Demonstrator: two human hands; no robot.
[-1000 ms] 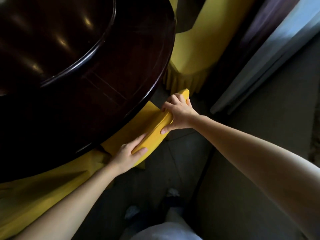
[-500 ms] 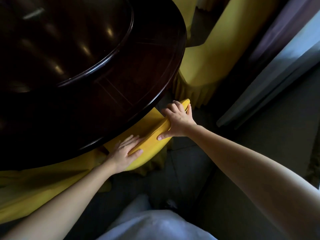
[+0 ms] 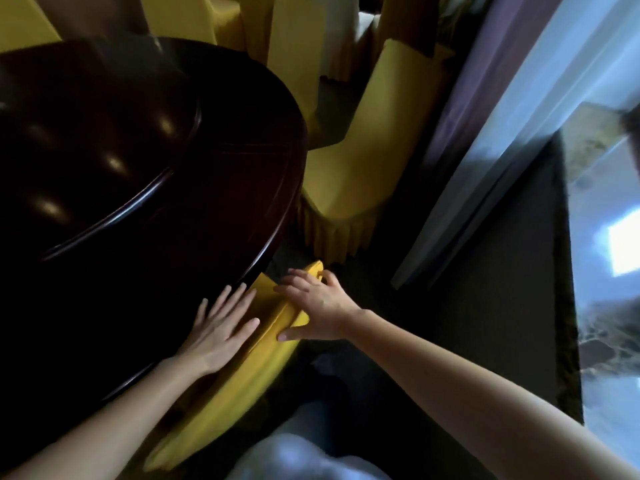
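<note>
View from above, looking down along a person's two bare forearms. Both reach toward a yellow chair back [image 3: 242,386], the fabric-covered top of a chair tucked in against a round, dark, glossy wooden surface [image 3: 207,209] that fills the left half of the view. The chair back runs as a curved yellow band from the lower centre up and to the right, just beside the rim of the surface and partly under it.

The right hand [image 3: 315,306] grasps the upper end of the band: its fingers [image 3: 298,277] curl over the far side, and the thumb presses on the near side. The left hand [image 3: 221,327] is released and flat, its fingers [image 3: 228,301] straight and slightly spread (it grips nothing). The palm lies over the yellow fabric, and the fingertips reach the dark rim of the surface.

A raised circular ring [image 3: 114,209] curves across the surface. Beyond the rim stands a second chair [image 3: 346,181] in the same yellow cover, with a pleated skirt. To the right hangs a pale curtain [image 3: 485,109] over a dark floor [image 3: 485,323]. Light trousers [image 3: 304,459] show at the bottom edge.
</note>
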